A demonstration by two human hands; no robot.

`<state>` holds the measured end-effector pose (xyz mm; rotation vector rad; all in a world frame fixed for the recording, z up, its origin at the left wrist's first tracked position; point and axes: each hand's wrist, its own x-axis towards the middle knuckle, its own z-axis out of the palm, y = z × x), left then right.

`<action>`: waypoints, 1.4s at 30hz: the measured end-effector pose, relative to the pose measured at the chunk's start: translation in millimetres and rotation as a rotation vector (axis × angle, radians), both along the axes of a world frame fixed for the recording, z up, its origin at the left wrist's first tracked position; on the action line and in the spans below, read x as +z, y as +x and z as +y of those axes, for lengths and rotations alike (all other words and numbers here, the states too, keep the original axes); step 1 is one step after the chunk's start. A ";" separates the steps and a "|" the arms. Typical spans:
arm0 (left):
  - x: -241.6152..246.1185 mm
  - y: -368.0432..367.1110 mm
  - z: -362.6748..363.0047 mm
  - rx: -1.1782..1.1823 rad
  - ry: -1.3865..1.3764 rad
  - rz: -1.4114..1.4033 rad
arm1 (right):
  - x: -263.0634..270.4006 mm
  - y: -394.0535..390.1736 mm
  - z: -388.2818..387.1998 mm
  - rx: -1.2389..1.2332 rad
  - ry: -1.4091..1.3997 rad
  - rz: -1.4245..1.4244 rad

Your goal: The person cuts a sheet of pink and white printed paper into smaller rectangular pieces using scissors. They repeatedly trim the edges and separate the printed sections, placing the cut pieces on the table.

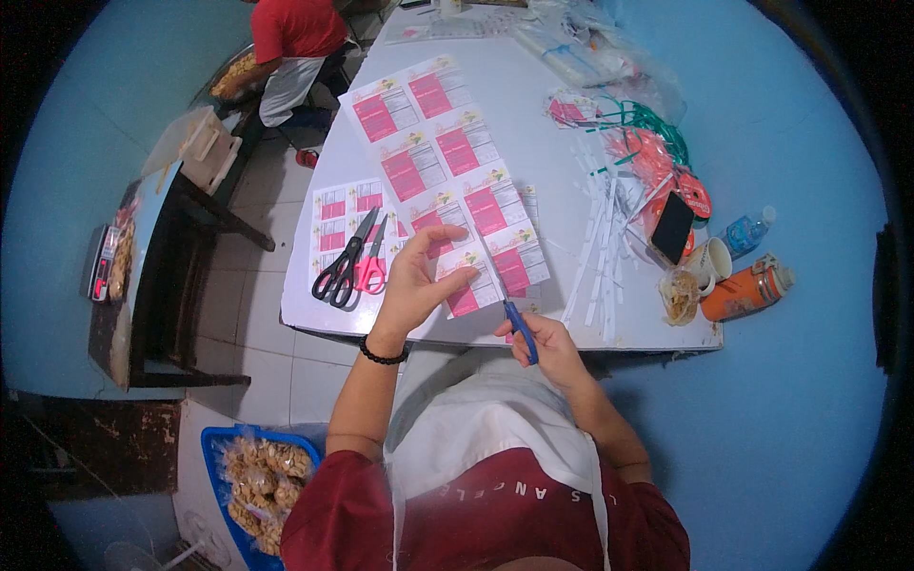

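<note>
A sheet of printed pink-and-white labels point(414, 171) extends from my hands over the white table. My left hand point(425, 278) grips its near part, with thumb and forefinger on the paper. In my right hand point(550, 350) is a pair of blue-handled scissors point(520, 332). Their blades lie in a cut between the two columns of labels at the near end. To the left, black-handled scissors point(343, 271) and pink-handled scissors point(371, 273) rest on another label sheet point(330, 196). More labels show partly from under the held sheet.
Right of the sheet lie white paper strips point(600, 250), green ribbon point(650, 125), a phone point(671, 227), a mug point(712, 260) and an orange bottle point(742, 291). A blue basket point(214, 457) of bagged food stands on the floor at left. Another person point(296, 43) works beyond the table's left side.
</note>
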<state>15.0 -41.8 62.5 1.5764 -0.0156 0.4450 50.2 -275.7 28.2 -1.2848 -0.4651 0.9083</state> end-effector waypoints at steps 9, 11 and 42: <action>-4.7 -6.2 -13.6 -0.080 0.026 0.055 | -13.2 0.4 6.0 -0.075 0.079 -0.024; -7.2 -8.6 -18.2 -0.075 -0.039 0.072 | -14.8 -0.6 8.3 -0.130 0.077 -0.005; -21.8 -23.2 -16.7 -0.164 0.036 0.102 | -19.5 7.9 16.4 -0.330 -0.251 -0.731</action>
